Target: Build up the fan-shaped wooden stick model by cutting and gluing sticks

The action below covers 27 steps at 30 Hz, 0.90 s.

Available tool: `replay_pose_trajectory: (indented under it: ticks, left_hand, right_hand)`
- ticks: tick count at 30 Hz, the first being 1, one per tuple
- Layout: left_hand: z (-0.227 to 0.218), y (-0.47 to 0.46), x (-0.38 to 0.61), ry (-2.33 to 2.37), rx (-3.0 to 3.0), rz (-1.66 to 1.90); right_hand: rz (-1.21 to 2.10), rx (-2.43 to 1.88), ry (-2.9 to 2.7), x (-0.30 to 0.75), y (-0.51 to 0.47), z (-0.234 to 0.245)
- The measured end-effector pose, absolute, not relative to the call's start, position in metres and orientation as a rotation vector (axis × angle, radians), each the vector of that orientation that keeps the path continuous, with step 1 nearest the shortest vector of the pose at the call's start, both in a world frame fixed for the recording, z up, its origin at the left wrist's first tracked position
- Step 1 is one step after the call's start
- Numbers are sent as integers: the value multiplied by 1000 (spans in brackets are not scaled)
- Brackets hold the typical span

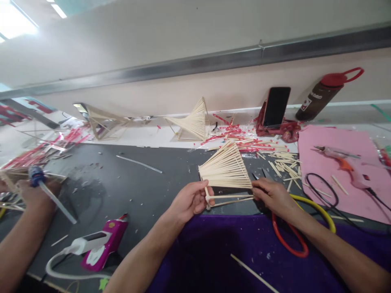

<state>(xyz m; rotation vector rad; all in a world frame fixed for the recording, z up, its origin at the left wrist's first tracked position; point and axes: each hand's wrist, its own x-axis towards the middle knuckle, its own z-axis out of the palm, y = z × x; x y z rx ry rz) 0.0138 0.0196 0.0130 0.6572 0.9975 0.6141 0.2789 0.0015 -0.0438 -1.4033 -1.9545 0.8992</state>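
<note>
A model of thin wooden sticks (pixel 227 169), fanned into a twisted surface over a stick frame, is held up between my hands. My left hand (pixel 192 199) pinches its left corner, thumb on top near a joint with whitish lumps. At the right corner, the fingers of my right hand (pixel 273 197) are closed on the frame's end; their tips are partly hidden. Under the right hand lies a pair of scissors or pliers with red and yellow handles (pixel 317 209), its dark jaws pointing away. A loose stick (pixel 253 272) rests on the purple cloth (pixel 207 252) nearest me.
Cut sticks (pixel 285 167) and red-tipped sticks (pixel 235 136) lie behind. A glue gun (pixel 348 165) rests on pink foam sheet (pixel 314 142) at right. Another finished-looking stick model (pixel 192 122), phone (pixel 276 108) and bottle (pixel 320 97) stand along the wall. Another person's hand (pixel 38 193) is at left.
</note>
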Motion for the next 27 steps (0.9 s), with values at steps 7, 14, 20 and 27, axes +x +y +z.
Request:
replay_pose_trajectory:
  ticks: [7, 14, 20, 27]
  left_hand:
    - [13, 19, 14, 998, 602, 628]
    - [14, 19, 12, 979, 632, 627]
    - [13, 19, 13, 946, 632, 630]
    - [12, 21, 14, 956, 585, 639]
  right_hand:
    - [883, -1408, -1951, 279, 1, -44]
    - [870, -1403, -1952, 277, 1, -43]
    - [868, -1405, -1950, 277, 2, -42]
    - [900, -1390, -1938, 276, -2, -36]
